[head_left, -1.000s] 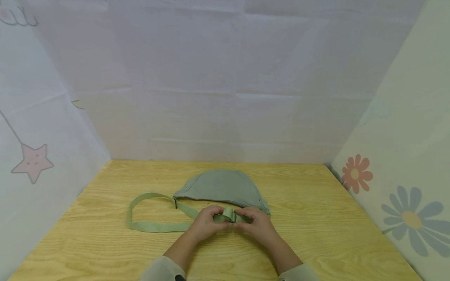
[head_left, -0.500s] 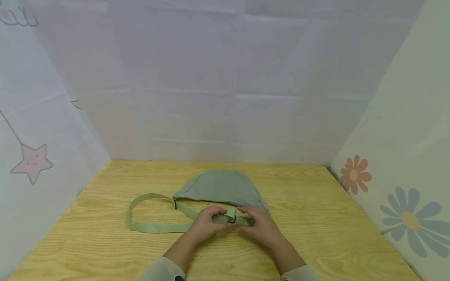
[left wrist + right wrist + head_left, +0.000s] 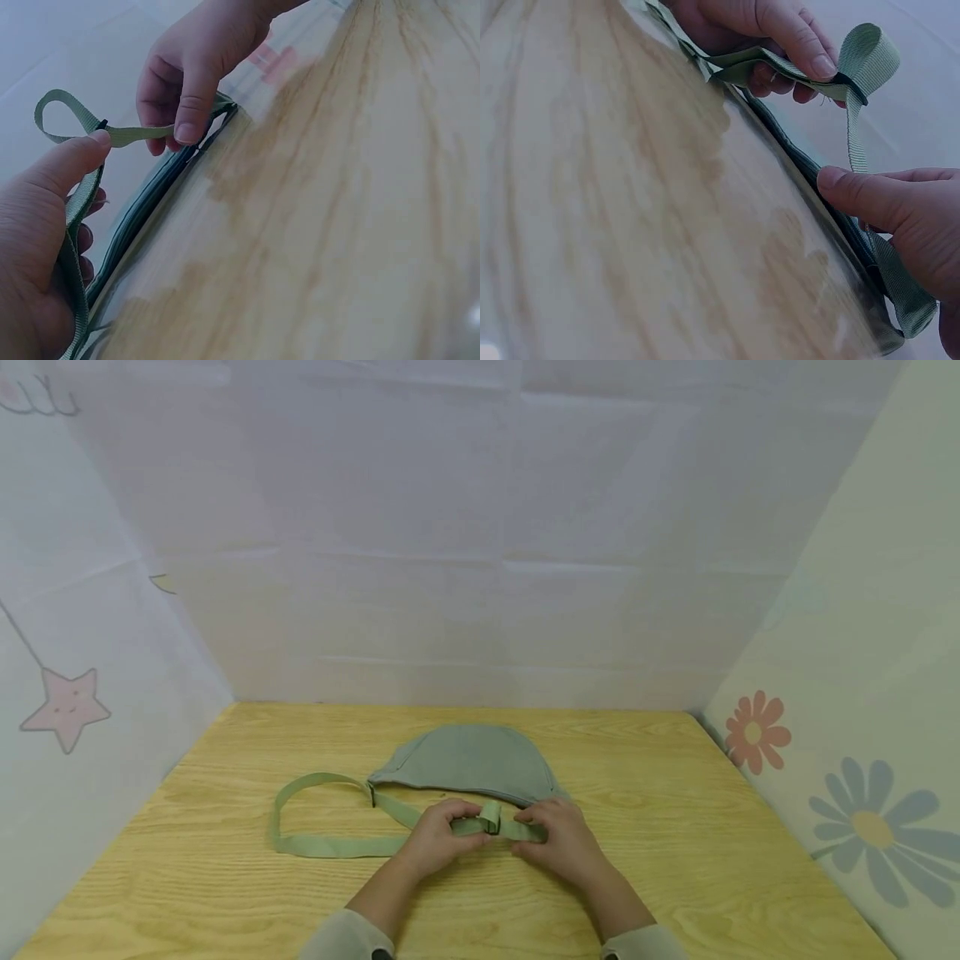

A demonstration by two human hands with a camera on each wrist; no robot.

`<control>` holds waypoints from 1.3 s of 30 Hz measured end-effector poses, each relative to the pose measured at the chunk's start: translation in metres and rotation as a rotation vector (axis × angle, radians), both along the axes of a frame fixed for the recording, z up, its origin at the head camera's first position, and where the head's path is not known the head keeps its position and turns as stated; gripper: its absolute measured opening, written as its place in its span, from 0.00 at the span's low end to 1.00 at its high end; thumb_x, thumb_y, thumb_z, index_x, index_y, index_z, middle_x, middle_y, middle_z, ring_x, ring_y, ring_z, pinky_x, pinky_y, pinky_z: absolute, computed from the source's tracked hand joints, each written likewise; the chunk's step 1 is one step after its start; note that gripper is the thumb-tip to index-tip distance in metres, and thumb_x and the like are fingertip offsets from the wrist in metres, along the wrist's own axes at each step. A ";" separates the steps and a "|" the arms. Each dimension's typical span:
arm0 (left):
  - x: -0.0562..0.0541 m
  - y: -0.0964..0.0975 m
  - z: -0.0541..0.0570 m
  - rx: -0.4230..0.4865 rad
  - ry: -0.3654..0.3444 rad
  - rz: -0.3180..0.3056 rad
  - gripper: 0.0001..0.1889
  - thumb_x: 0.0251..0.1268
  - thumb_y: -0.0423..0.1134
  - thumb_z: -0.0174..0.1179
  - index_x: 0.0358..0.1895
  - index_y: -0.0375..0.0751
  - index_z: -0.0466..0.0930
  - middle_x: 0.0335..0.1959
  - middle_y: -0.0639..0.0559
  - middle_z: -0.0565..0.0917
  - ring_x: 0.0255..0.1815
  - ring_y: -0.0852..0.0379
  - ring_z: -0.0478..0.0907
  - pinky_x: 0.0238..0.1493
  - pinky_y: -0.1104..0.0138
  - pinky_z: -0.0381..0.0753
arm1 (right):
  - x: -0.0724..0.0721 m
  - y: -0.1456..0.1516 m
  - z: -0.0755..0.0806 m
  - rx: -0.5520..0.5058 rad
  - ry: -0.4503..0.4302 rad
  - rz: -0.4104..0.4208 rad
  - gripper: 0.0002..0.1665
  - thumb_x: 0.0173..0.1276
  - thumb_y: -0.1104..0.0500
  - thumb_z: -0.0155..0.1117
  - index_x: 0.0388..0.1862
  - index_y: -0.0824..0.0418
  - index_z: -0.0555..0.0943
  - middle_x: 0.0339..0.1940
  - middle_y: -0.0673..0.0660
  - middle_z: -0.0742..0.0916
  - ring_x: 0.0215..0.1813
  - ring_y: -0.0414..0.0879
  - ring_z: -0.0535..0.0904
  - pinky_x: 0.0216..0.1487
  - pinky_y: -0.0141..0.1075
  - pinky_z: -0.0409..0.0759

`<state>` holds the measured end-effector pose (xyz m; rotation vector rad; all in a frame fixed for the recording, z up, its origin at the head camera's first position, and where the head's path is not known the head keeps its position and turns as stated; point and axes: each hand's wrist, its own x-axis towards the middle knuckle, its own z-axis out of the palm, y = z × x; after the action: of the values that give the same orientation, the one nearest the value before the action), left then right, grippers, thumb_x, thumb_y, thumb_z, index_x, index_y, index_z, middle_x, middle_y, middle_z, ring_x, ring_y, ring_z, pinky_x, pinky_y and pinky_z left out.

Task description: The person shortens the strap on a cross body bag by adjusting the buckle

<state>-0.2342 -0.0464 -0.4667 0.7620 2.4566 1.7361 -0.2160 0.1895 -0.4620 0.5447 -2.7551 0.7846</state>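
A grey-green waist bag (image 3: 468,760) lies on the table, its curved side facing away. Its light green webbing strap (image 3: 337,846) loops out to the left and comes back in front of the bag. My left hand (image 3: 437,842) pinches the strap right beside a dark strap slider (image 3: 851,87), thumb on top. A small loop of webbing (image 3: 870,56) stands up out of the slider. Further along, my right hand (image 3: 564,843) pinches the strap between thumb and fingers, with a short flat stretch between the hands. The bag's right end is partly hidden behind the right hand.
The wood-grain table (image 3: 675,860) extends on both sides of the bag. Pale printed sheets enclose it at the back and sides, with a pink star (image 3: 66,706) on the left and flowers (image 3: 873,829) on the right.
My right hand has slid away from the slider to the right along the strap, baring more webbing between the hands. The left hand keeps its hold in nearly the same spot.
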 end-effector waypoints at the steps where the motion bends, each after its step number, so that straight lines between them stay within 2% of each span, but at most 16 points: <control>1: 0.000 0.000 -0.001 0.003 0.001 0.002 0.19 0.56 0.39 0.72 0.50 0.36 0.84 0.50 0.44 0.84 0.52 0.50 0.79 0.52 0.68 0.76 | 0.000 0.000 0.000 -0.024 -0.019 -0.007 0.22 0.49 0.48 0.80 0.44 0.51 0.86 0.45 0.47 0.87 0.54 0.48 0.77 0.64 0.55 0.68; 7: -0.002 -0.001 -0.003 0.024 0.006 0.010 0.17 0.57 0.39 0.71 0.49 0.36 0.84 0.49 0.43 0.84 0.50 0.55 0.78 0.49 0.71 0.76 | -0.001 0.000 0.002 -0.140 -0.076 -0.028 0.21 0.49 0.48 0.80 0.42 0.48 0.86 0.46 0.46 0.87 0.53 0.46 0.77 0.58 0.47 0.73; 13: -0.001 -0.001 -0.002 0.028 0.007 -0.001 0.17 0.56 0.39 0.72 0.48 0.38 0.85 0.48 0.45 0.84 0.46 0.64 0.76 0.46 0.73 0.75 | -0.001 -0.002 0.004 -0.191 -0.088 -0.007 0.20 0.49 0.49 0.81 0.41 0.49 0.86 0.44 0.45 0.87 0.50 0.45 0.76 0.52 0.37 0.74; 21: -0.002 0.000 -0.003 -0.013 0.024 -0.011 0.16 0.56 0.41 0.71 0.47 0.40 0.85 0.47 0.47 0.85 0.45 0.64 0.76 0.45 0.73 0.74 | 0.001 -0.008 0.008 -0.204 -0.118 0.003 0.22 0.49 0.48 0.79 0.44 0.51 0.87 0.44 0.45 0.87 0.51 0.45 0.76 0.53 0.37 0.74; 31: -0.003 0.000 -0.004 -0.041 0.055 -0.021 0.16 0.56 0.41 0.72 0.48 0.41 0.85 0.47 0.48 0.86 0.47 0.61 0.78 0.47 0.72 0.74 | 0.003 -0.016 0.012 -0.210 -0.101 0.023 0.24 0.48 0.48 0.79 0.46 0.53 0.88 0.41 0.44 0.86 0.48 0.42 0.76 0.50 0.33 0.75; 39: -0.001 0.000 -0.004 -0.040 0.043 -0.033 0.15 0.55 0.40 0.72 0.46 0.40 0.86 0.45 0.48 0.85 0.43 0.65 0.75 0.45 0.72 0.73 | 0.004 -0.021 0.012 -0.213 -0.090 0.064 0.26 0.49 0.47 0.77 0.47 0.56 0.87 0.43 0.46 0.86 0.49 0.45 0.77 0.50 0.34 0.77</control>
<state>-0.2354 -0.0465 -0.4703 0.8400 2.4829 1.6718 -0.2116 0.1687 -0.4502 0.5685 -2.6986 1.1272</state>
